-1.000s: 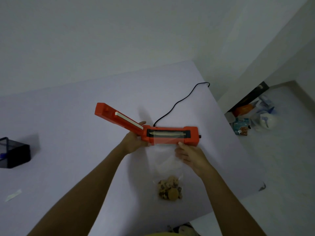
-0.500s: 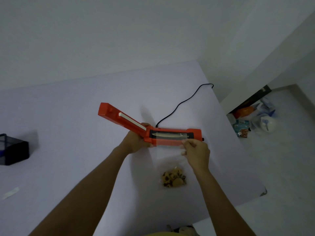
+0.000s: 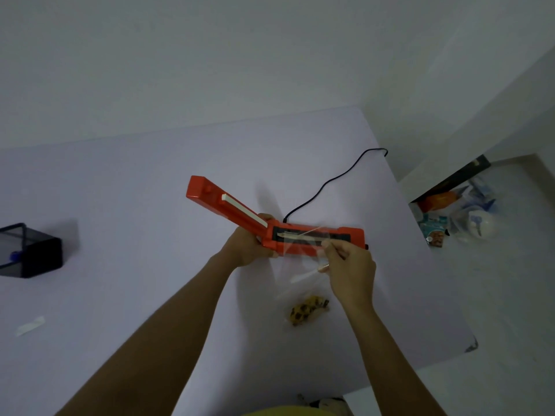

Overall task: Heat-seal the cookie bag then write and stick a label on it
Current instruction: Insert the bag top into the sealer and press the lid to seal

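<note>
Clear plastic of the cookie bag (image 3: pixel 303 274) now runs taut and slightly twisted from the cookies (image 3: pixel 309 310) low on the table (image 3: pixel 120 205) up to the sealer; a second ago it lay flat with its mouth short of the bar, so the open end has been drawn up and laid across the heating strip. Judged from that, sealing proper has not begun, since the lid is still raised. Right hand (image 3: pixel 350 265): fingers curled together, thumb and forefinger pinched on the bag's upper right edge, holding it over the right part of the strip. Left hand (image 3: pixel 247 246): wrapped closed around the hinge end of the orange heat sealer (image 3: pixel 318 238), steadying the base; the lid arm angles up and away to the left. Next call, I think: flatten the twist, then press the lid down. Further out, a white paper slip (image 3: pixel 30 325), possibly the label, lies well apart at the left edge, and a dark container (image 3: pixel 30 250) sits beyond it. Black power cord (image 3: pixel 330 181) trails off the far right edge of the table.
</note>
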A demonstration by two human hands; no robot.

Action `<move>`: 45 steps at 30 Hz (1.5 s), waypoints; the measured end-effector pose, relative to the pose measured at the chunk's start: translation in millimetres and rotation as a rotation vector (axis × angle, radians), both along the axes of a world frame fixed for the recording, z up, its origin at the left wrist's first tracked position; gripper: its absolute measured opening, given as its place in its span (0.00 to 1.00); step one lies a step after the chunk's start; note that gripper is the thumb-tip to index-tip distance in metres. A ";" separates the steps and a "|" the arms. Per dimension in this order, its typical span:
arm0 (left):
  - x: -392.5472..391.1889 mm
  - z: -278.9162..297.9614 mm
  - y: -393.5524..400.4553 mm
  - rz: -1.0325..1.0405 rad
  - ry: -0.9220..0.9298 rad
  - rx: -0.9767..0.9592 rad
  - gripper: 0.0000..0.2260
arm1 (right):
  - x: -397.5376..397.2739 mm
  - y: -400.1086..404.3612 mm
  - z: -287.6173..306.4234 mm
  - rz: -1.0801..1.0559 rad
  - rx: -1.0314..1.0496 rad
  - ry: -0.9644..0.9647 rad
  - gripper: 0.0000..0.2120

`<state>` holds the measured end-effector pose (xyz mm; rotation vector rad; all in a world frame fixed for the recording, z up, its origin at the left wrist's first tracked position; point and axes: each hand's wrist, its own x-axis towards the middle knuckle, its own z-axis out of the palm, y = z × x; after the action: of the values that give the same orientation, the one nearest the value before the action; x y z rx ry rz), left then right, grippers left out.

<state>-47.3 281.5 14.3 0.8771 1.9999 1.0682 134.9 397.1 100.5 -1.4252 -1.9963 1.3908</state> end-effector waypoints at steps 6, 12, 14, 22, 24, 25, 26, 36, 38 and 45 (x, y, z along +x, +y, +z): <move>0.2 2.1 0.1 0.006 0.016 -0.005 0.30 | -0.4 -8.9 6.6 0.037 0.010 0.032 0.06; 1.1 4.3 0.3 -0.016 0.032 -0.026 0.30 | 8.1 -7.6 11.4 0.060 0.058 0.046 0.07; 1.7 5.1 -0.5 -0.019 0.046 -0.033 0.30 | 12.0 -5.6 11.7 0.057 0.024 0.060 0.07; 44.4 19.4 -22.8 0.253 -0.018 -0.206 0.25 | 25.6 -1.3 17.9 0.050 -0.251 0.301 0.05; 56.5 19.5 -39.7 0.220 -0.100 -0.251 0.20 | 28.0 0.0 19.9 0.052 -0.316 0.346 0.06; 60.7 19.4 -46.5 0.148 -0.165 -0.231 0.20 | 28.6 0.8 21.7 0.062 -0.342 0.357 0.06; 64.5 22.8 -51.6 0.073 -0.238 -0.192 0.22 | 29.1 1.7 23.0 0.072 -0.365 0.365 0.06; 67.0 75.0 -85.1 -0.034 -0.256 0.004 0.06 | 10.8 -9.4 46.1 0.176 -0.457 0.427 0.05; 63.5 78.8 -108.8 -0.006 -0.286 0.007 0.07 | 3.4 -17.3 52.3 0.269 -0.502 0.401 0.05; 54.9 62.1 -219.0 0.125 -0.508 -0.059 0.08 | -47.7 -92.7 30.4 0.546 -0.603 0.174 0.05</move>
<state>7.5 62.5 76.4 0.3979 1.6592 1.1582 87.1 304.4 130.9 -0.9105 -2.0242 2.4163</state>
